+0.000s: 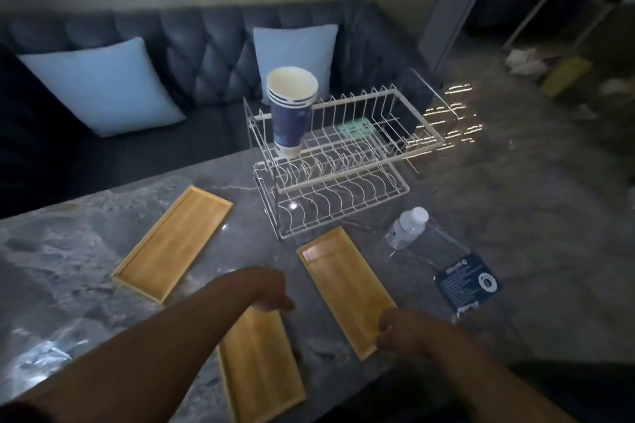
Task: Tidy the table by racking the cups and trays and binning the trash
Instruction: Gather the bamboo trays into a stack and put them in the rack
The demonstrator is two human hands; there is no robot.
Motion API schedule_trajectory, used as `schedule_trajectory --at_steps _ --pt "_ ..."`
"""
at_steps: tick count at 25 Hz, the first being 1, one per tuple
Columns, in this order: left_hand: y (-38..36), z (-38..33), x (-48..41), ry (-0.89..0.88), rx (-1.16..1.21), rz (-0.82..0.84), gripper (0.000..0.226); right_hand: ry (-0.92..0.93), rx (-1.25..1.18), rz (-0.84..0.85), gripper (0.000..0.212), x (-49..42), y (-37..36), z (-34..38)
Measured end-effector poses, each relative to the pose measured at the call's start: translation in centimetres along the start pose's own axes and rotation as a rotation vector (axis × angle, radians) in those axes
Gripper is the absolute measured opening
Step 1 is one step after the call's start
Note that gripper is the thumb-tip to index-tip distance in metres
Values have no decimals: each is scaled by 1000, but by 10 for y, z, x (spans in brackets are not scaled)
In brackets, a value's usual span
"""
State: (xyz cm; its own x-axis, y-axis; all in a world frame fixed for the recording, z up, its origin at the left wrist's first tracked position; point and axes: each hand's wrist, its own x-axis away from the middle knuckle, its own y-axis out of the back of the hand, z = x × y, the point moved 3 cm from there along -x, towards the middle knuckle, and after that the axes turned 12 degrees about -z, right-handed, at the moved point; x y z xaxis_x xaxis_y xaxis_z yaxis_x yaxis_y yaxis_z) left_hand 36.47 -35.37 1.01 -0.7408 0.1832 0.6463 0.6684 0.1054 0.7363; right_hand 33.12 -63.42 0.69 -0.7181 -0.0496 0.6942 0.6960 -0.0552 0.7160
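Observation:
Three wooden trays lie flat on the grey marble table (pixel 68 233): a left tray (pixel 173 244), a near tray (pixel 261 364) and a right tray (pixel 343 288). My left hand (pixel 271 292) curls its fingers over the far end of the near tray. My right hand (pixel 395 330) is closed against the near right corner of the right tray. A white two-tier wire rack (pixel 343 165) stands behind the trays. A stack of blue paper cups (pixel 292 113) leans in the left end of its upper tier. A small plastic water bottle (pixel 407 227) lies right of the rack.
A blue printed packet (pixel 467 280) in clear wrap lies at the table's right edge. Crumpled clear plastic (pixel 37 350) sits at the near left. A dark sofa (pixel 206 45) with two pale cushions runs behind the table. Clutter lies on the floor at far right.

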Motion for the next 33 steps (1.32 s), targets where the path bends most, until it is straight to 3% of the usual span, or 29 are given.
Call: schedule_trajectory --at_steps 5,9,15,26,33 --pt "-8 -31 -54 6 -70 -43 49 -9 -25 30 46 -20 -23 -46" --pt "-10 -53 -91 -5 -90 -197 64 -5 -75 13 42 -36 -39 -67" --pt "-18 -65 -126 48 -97 -254 76 -58 -229 6 37 -52 -52 -74" --pt "-30 -64 -138 148 206 -414 58 -522 -1019 139 29 -65 -84 -76" --pt "-33 -51 -117 194 367 -509 59 -591 -1159 36 22 -56 -99 -65"
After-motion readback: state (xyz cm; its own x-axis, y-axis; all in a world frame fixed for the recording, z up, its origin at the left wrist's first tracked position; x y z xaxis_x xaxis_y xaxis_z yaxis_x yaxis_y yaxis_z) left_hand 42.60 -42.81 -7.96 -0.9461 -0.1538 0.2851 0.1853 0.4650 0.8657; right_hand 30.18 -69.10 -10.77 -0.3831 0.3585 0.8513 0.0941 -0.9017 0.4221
